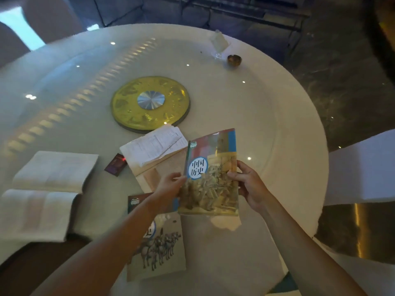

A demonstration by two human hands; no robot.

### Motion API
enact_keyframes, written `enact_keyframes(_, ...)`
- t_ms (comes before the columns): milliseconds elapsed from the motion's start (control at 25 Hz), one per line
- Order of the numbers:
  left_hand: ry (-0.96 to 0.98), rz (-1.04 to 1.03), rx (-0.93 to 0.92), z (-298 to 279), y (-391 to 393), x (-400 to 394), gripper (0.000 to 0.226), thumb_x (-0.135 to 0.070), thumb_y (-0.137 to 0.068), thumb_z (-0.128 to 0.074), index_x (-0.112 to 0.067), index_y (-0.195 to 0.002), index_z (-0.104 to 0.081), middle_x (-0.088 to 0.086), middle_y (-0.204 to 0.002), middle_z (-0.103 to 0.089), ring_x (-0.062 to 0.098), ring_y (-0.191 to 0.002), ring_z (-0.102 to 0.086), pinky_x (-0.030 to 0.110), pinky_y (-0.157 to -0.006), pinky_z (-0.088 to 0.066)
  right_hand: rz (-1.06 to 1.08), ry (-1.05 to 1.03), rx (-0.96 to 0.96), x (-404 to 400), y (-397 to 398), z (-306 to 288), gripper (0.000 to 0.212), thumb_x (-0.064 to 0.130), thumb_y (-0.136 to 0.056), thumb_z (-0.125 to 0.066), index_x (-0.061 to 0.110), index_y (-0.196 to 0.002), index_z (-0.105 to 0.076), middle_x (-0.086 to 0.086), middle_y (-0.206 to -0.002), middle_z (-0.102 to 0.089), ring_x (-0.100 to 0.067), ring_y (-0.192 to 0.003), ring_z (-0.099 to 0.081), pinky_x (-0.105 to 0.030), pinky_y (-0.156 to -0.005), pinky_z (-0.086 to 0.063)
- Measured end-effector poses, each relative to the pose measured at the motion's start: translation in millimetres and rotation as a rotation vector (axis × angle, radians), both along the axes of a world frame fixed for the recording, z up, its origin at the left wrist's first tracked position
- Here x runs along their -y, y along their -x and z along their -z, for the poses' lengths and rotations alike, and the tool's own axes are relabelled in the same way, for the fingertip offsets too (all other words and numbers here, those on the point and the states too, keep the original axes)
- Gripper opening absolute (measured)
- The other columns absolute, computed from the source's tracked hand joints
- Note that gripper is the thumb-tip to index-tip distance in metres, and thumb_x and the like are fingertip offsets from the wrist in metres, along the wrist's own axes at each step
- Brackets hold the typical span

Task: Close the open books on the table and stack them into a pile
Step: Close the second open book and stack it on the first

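Note:
I hold a closed history textbook [211, 174] with a colourful cover just above the round white table [267, 124]. My left hand [170, 186] grips its left edge and my right hand [245, 180] grips its right edge. Below it lies another closed textbook [158, 246] with horses on the cover, partly hidden by my left forearm. An open book [156, 146] with white pages lies behind my hands. Two more open books lie at the left, one further back [56, 170] and one nearer [36, 212].
A yellow round disc [128, 103] with a silver centre sits mid-table. A small dark card [116, 164] lies between the open books. A clear plastic bag [219, 42] and a small dark bowl [234, 60] stand at the far right edge. A white-covered chair [363, 167] is at the right.

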State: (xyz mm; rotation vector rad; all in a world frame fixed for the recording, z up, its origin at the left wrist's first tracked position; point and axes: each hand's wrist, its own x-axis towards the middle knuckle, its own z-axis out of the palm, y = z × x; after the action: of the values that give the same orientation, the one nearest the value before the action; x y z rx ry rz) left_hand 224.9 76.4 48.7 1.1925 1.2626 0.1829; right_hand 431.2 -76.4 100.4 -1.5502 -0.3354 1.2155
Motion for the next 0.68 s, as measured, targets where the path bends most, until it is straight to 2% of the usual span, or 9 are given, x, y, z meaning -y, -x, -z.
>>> enact_keyframes(80,0.003,-0.061,0.06,-3.7,39.4,-0.6,0.034,-0.019,-0.089,-0.073,-0.009,-0.121,-0.068,0.012,-0.108,-0.075,0.028,-0.095,-0.073,0.046,-0.084,-0.061,-0.101,0.017,0.055,-14.1,22.2,-3.7,0.036,0.006,-0.095,-0.063,0.025,-0.124,-0.072,-0.012,-0.108,-0.079,-0.025,-0.09,-0.071,-0.037,-0.068,-0.057)
enact_keyframes(200,-0.007,-0.199,0.084,-5.7,88.0,7.9,0.026,-0.016,-0.085,-0.078,-0.013,-0.109,-0.07,0.011,-0.103,-0.075,0.029,-0.093,-0.073,0.05,-0.083,-0.061,-0.221,0.092,0.188,-29.3,56.6,-1.6,0.032,0.006,-0.097,-0.062,0.021,-0.123,-0.071,-0.013,-0.111,-0.078,-0.02,-0.085,-0.075,-0.033,-0.056,-0.059)
enact_keyframes(280,-0.027,-0.294,0.092,-4.7,113.3,17.7,0.023,-0.012,-0.084,-0.079,-0.013,-0.105,-0.07,0.012,-0.101,-0.076,0.031,-0.09,-0.073,0.052,-0.081,-0.061,-0.236,0.133,0.232,-34.9,80.9,9.2,0.029,0.004,-0.097,-0.063,0.017,-0.122,-0.072,-0.013,-0.113,-0.077,-0.023,-0.084,-0.075,-0.035,-0.053,-0.059)
enact_keyframes(360,-0.031,-0.342,0.069,0.4,136.4,29.6,0.028,-0.01,-0.084,-0.079,-0.009,-0.11,-0.069,0.013,-0.101,-0.076,0.031,-0.092,-0.073,0.051,-0.082,-0.061,-0.254,0.199,0.286,-35.3,106.2,26.1,0.025,0.004,-0.095,-0.064,0.014,-0.116,-0.073,-0.015,-0.11,-0.077,-0.031,-0.09,-0.076,-0.044,-0.059,-0.063)
enact_keyframes(480,-0.03,-0.338,-0.009,19.9,170.8,53.0,0.024,-0.013,-0.087,-0.075,-0.013,-0.109,-0.068,0.009,-0.101,-0.075,0.026,-0.094,-0.072,0.047,-0.082,-0.061,-0.285,0.301,0.28,-24.7,147.4,52.1,0.021,0.003,-0.093,-0.063,0.021,-0.101,-0.072,-0.011,-0.103,-0.077,-0.034,-0.093,-0.076,-0.059,-0.077,-0.064)
enact_keyframes(600,-0.048,-0.319,-0.107,48.7,198.5,78.5,0.024,-0.019,-0.083,-0.079,-0.018,-0.105,-0.07,0.007,-0.095,-0.076,0.023,-0.088,-0.074,0.044,-0.075,-0.064,-0.337,0.383,0.256,-4.6,180.0,83.1,0.022,0.012,-0.087,-0.067,0.021,-0.106,-0.071,-0.007,-0.101,-0.078,-0.029,-0.092,-0.075,-0.056,-0.083,-0.064)
enact_keyframes(680,-0.082,-0.306,-0.188,61.9,209.5,93.5,0.024,-0.017,-0.085,-0.077,-0.016,-0.108,-0.07,0.006,-0.094,-0.076,0.018,-0.083,-0.073,0.03,-0.064,-0.061,-0.388,0.392,0.285,9.0,195.9,98.9,0.03,0.024,-0.077,-0.068,0.027,-0.107,-0.068,0.0,-0.101,-0.078,-0.023,-0.093,-0.074,-0.051,-0.083,-0.064)
